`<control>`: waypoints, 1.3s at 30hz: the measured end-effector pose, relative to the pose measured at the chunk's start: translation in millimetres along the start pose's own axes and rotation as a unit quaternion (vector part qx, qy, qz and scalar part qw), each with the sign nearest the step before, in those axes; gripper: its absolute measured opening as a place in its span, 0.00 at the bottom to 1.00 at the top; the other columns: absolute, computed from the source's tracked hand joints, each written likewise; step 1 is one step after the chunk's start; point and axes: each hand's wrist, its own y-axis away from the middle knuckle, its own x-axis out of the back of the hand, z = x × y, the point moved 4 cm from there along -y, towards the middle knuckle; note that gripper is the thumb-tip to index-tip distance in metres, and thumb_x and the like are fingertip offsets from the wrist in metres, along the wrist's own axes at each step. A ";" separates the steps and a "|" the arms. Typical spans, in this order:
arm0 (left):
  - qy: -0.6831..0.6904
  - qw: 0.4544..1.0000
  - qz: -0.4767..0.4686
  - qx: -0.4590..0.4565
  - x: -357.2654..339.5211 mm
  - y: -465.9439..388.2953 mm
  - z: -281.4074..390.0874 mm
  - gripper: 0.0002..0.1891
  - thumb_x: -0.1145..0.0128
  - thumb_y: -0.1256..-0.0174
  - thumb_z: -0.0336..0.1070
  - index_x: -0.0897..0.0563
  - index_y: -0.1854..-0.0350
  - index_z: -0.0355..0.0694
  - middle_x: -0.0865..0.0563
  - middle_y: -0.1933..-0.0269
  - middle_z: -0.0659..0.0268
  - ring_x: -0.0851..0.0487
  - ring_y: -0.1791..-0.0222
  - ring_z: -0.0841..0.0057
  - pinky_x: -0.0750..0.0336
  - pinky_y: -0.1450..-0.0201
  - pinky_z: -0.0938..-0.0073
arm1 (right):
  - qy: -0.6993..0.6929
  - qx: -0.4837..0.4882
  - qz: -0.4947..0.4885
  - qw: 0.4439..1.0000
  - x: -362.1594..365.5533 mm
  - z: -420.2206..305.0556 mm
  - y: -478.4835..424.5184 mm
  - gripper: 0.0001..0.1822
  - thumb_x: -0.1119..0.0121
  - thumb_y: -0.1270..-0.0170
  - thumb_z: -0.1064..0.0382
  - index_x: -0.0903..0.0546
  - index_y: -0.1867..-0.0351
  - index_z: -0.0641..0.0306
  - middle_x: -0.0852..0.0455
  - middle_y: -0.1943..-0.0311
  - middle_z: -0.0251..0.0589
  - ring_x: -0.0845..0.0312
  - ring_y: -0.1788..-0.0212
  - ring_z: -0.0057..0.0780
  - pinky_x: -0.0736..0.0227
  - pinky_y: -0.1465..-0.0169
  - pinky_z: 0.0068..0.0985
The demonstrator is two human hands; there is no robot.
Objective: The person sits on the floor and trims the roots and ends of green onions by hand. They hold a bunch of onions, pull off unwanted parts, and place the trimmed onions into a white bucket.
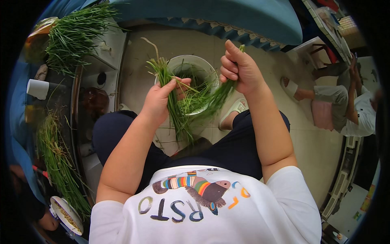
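Between thumb and fingers, my left hand holds a bunch of thin green stalks, their pale root ends up and their leaves hanging down. My right hand is closed around a second green bunch, stem ends poking out above the fist; its leaves trail down and left, somewhat blurred. Below and between both hands, a whitish round bucket on the floor has loose green leaves and scraps in it, some lying over its rim.
At left, a table carries a leafy green pile, a white cup, a longer heap of stalks and a plate of small pieces. A blue-covered sofa stands ahead. Another person sits at right.
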 end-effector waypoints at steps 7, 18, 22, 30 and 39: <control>-0.101 0.993 -0.059 -0.005 0.2 0.2 -11.8 0.09 0.51 0.33 0.37 0.27 0.56 0.40 0.18 0.62 0.63 0.19 0.62 0.74 0.28 0.58 0.73 | 0.295 0.084 0.089 0.948 -22.1 26.5 3.0 0.11 0.36 0.46 0.61 0.23 0.66 0.63 0.25 0.79 0.26 0.38 0.82 0.09 0.44 0.81 0.11; 0.032 0.998 -0.047 0.016 -10.0 7.8 -3.5 0.15 0.52 0.33 0.47 0.29 0.54 0.41 0.19 0.56 0.60 0.21 0.61 0.75 0.25 0.63 0.74 | 0.302 0.009 0.072 0.951 -23.5 34.6 0.8 0.09 0.40 0.43 0.61 0.22 0.68 0.66 0.28 0.83 0.26 0.38 0.84 0.11 0.44 0.81 0.14; -0.006 0.994 0.102 -0.035 6.9 1.3 -6.2 0.13 0.49 0.34 0.45 0.26 0.61 0.38 0.20 0.68 0.67 0.24 0.69 0.81 0.28 0.65 0.79 | 0.278 -0.022 0.056 0.959 -25.6 29.4 3.2 0.09 0.40 0.43 0.62 0.23 0.68 0.65 0.31 0.86 0.25 0.42 0.85 0.10 0.47 0.82 0.13; -0.085 0.996 -0.006 -0.004 -10.1 10.6 -3.5 0.07 0.39 0.42 0.38 0.21 0.67 0.41 0.29 0.80 0.79 0.37 0.82 0.90 0.44 0.78 0.85 | 0.354 0.011 0.030 0.935 -28.4 42.4 3.5 0.08 0.41 0.43 0.62 0.22 0.67 0.65 0.25 0.80 0.27 0.35 0.80 0.11 0.41 0.77 0.14; -0.092 0.994 0.046 -0.023 -9.2 14.0 -0.2 0.06 0.40 0.42 0.35 0.21 0.67 0.40 0.29 0.80 0.78 0.37 0.82 0.89 0.43 0.78 0.84 | 0.479 0.004 -0.001 0.878 -27.7 38.3 6.5 0.09 0.40 0.45 0.63 0.21 0.70 0.67 0.23 0.78 0.30 0.31 0.73 0.15 0.34 0.69 0.18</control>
